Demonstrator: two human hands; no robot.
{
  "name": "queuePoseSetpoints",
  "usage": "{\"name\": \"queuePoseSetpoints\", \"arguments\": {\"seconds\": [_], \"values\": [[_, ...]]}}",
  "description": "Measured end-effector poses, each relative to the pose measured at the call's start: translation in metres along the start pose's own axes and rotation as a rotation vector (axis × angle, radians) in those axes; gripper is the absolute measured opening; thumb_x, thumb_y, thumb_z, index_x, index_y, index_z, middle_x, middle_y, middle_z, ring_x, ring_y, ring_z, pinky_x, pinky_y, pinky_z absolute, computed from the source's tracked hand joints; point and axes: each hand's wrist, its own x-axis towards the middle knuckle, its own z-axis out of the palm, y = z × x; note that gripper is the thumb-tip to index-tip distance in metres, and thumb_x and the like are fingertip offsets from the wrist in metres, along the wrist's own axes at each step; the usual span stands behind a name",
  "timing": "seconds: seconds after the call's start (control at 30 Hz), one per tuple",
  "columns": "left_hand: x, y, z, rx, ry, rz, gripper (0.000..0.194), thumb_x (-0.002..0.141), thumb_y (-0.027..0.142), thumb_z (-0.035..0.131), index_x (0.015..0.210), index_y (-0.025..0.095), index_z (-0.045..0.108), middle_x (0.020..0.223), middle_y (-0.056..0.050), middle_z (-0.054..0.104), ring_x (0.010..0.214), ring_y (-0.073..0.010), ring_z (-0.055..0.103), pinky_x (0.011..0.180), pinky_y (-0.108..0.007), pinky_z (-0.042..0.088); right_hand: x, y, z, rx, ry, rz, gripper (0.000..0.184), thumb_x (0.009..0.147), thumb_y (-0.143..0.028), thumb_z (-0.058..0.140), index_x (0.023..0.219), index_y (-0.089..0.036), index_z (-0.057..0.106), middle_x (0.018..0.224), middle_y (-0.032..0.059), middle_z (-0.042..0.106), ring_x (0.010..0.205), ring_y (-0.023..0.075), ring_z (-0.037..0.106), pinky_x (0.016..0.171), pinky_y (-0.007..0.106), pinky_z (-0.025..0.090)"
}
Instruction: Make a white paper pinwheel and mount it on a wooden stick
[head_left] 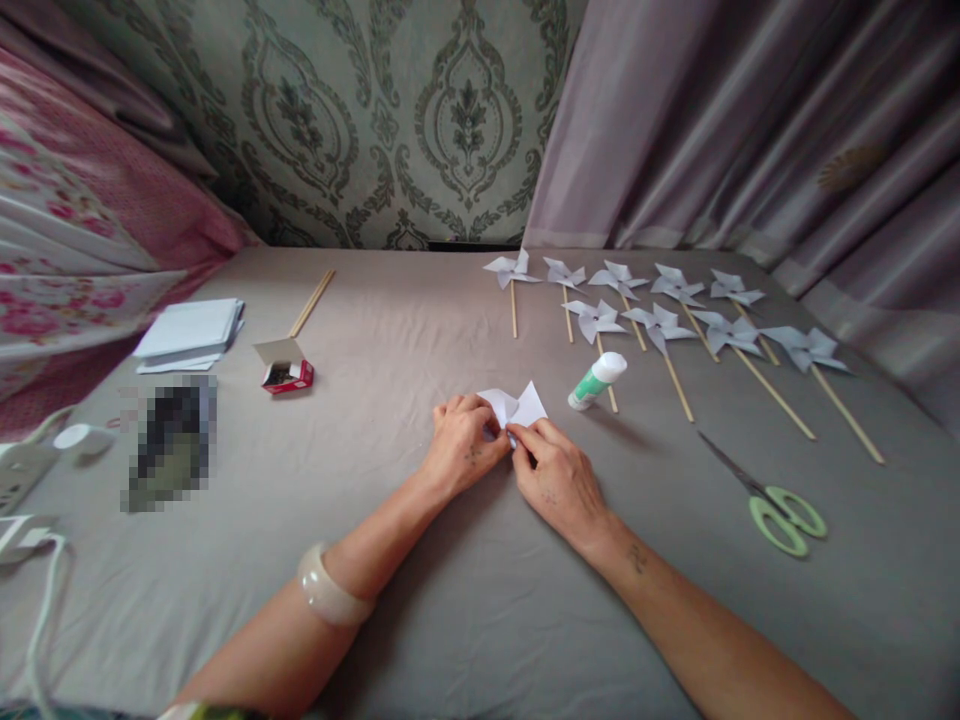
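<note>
A white paper pinwheel without a stick is held in the middle of the cloth-covered table. My left hand grips it from the left, its fingers curled over the near paper. From the right, my right hand pinches the paper close to its centre, thumb and finger meeting the left fingertips. The lower part of the paper is hidden by both hands. Just right of it, a glue stick with a white cap and green label stands upright.
Several finished pinwheels on sticks lie at the back right. Green-handled scissors lie on the right. On the left are a paper stack, a red box of small pins, wooden sticks and a power strip with a cable.
</note>
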Motion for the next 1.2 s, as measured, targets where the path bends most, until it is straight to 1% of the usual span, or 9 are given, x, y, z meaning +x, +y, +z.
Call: {"name": "queuePoseSetpoints", "arguments": {"seconds": [0.3, 0.5, 0.87, 1.07, 1.2], "values": [[0.0003, 0.0001, -0.0003, 0.008, -0.005, -0.004, 0.012, 0.082, 0.024, 0.061, 0.072, 0.018, 0.065, 0.1, -0.005, 0.068, 0.1, -0.0227, 0.057, 0.087, -0.039, 0.035, 0.0006, -0.002, -0.0023, -0.019, -0.045, 0.022, 0.038, 0.09, -0.013, 0.043, 0.119, -0.021, 0.067, 0.094, 0.0073, 0.067, 0.088, 0.0184, 0.064, 0.074, 0.026, 0.046], [0.0006, -0.0013, 0.0011, 0.014, -0.001, 0.004, 0.013, 0.082, 0.025, 0.061, 0.071, 0.019, 0.065, 0.099, -0.004, 0.068, 0.099, -0.0225, 0.057, 0.087, -0.039, 0.034, 0.0011, -0.0033, -0.0037, -0.033, -0.067, 0.032, 0.036, 0.091, -0.014, 0.043, 0.116, -0.021, 0.068, 0.094, 0.0074, 0.066, 0.085, 0.0181, 0.064, 0.071, 0.026, 0.045], [-0.0001, -0.0042, 0.0038, 0.018, 0.023, 0.031, 0.014, 0.082, 0.025, 0.061, 0.071, 0.019, 0.065, 0.097, -0.004, 0.068, 0.097, -0.022, 0.057, 0.086, -0.039, 0.033, 0.0021, -0.0047, -0.0045, -0.078, -0.098, 0.034, 0.037, 0.092, -0.016, 0.042, 0.122, -0.02, 0.065, 0.098, 0.0079, 0.067, 0.086, 0.0187, 0.064, 0.071, 0.026, 0.045], [-0.0007, -0.0074, 0.0059, 0.036, 0.033, 0.06, 0.013, 0.083, 0.026, 0.06, 0.072, 0.019, 0.065, 0.097, -0.004, 0.068, 0.097, -0.0217, 0.057, 0.086, -0.039, 0.034, 0.0026, -0.0057, -0.0053, -0.116, -0.122, -0.002, 0.038, 0.093, -0.016, 0.039, 0.123, -0.018, 0.063, 0.1, 0.0095, 0.066, 0.092, 0.0202, 0.064, 0.073, 0.027, 0.044], [-0.0029, -0.0069, 0.0056, 0.071, 0.04, 0.085, 0.015, 0.085, 0.028, 0.058, 0.074, 0.02, 0.064, 0.098, -0.004, 0.068, 0.097, -0.0217, 0.057, 0.087, -0.039, 0.034, 0.0031, -0.007, -0.0085, -0.147, -0.163, -0.022, 0.037, 0.093, -0.015, 0.037, 0.122, -0.017, 0.061, 0.103, 0.0107, 0.065, 0.092, 0.02, 0.064, 0.071, 0.027, 0.043]]}}
